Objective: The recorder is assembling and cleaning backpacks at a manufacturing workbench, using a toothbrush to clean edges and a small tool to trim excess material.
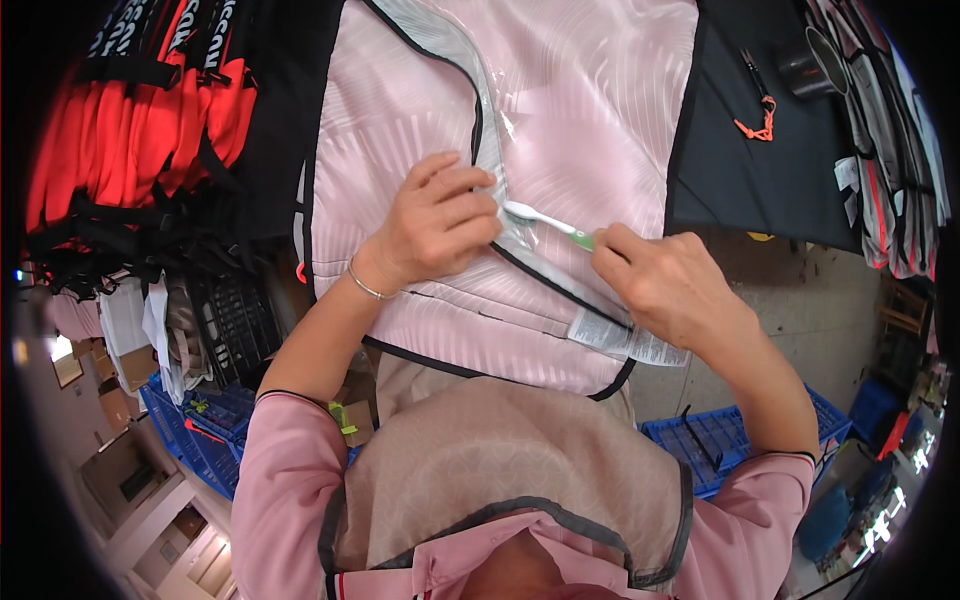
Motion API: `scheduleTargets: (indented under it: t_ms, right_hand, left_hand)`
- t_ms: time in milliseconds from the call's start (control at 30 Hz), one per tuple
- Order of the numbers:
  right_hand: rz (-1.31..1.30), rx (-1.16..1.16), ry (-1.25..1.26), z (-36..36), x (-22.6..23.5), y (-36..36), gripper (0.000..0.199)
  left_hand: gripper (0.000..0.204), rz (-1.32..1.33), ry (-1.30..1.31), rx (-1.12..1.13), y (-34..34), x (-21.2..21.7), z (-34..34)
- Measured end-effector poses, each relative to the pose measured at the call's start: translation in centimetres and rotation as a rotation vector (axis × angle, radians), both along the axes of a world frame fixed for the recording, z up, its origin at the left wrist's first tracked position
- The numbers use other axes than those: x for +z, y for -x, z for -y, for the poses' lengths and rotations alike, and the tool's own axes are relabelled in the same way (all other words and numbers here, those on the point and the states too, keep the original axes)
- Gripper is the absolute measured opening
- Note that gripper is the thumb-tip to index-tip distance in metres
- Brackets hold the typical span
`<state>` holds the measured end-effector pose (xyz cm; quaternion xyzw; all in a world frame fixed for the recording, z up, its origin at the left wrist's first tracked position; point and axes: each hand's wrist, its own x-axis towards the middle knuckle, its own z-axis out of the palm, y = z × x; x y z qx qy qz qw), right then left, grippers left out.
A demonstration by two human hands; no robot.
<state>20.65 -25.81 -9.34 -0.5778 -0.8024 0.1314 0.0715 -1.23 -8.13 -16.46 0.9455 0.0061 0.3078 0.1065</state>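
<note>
A pale pink patterned cloth piece [590, 110] with black binding lies spread out in front of me, shaped somewhat like an apron. Down its middle runs a bound edge [476, 125] beside a shiny, clear-looking strip. My left hand [435, 222] is closed on the cloth at that edge, fingers curled; the fingertips are partly hidden. A white and green toothbrush [548, 222] is gripped by its handle in my right hand [668, 285]. Its bristle head rests against the strip, just right of my left fingers. White printed labels [635, 338] hang near the cloth's lower right edge.
Red and black strapped items [120, 135] are stacked at the left. On the black surface [765, 190] at the right lie small snips with an orange cord [764, 118], a dark cup [812, 62] and grey bundled pieces [885, 170]. Blue crates [715, 430] stand below.
</note>
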Motion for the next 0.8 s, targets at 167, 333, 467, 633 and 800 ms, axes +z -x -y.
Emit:
scheduleTargets:
  t_ms: [167,333,467,633,800]
  right_hand:
    - [0.001,0.080,0.156,3.6,1.2,-1.4,0.015]
    - [0.051,0.031,0.272,6.3,3.2,-2.7,0.016]
    - [0.000,0.029,0.125,4.1,0.6,-2.5,0.009]
    - [0.063,-0.002,0.186,8.6,1.6,-4.5,0.012]
    - [0.078,-0.028,0.118,9.1,-0.8,-4.4,0.013]
  left_hand:
    - [0.013,-0.109,0.016,-0.209,1.2,0.2,1.8]
    - [0.014,-0.086,0.109,-0.269,0.0,0.5,3.5]
    - [0.024,-0.179,0.187,-0.429,-0.4,-0.2,5.1]
    - [0.019,-0.101,0.212,-0.368,0.4,-0.6,5.2]
    - [0.014,-0.083,0.170,-0.368,-0.4,-0.8,5.5]
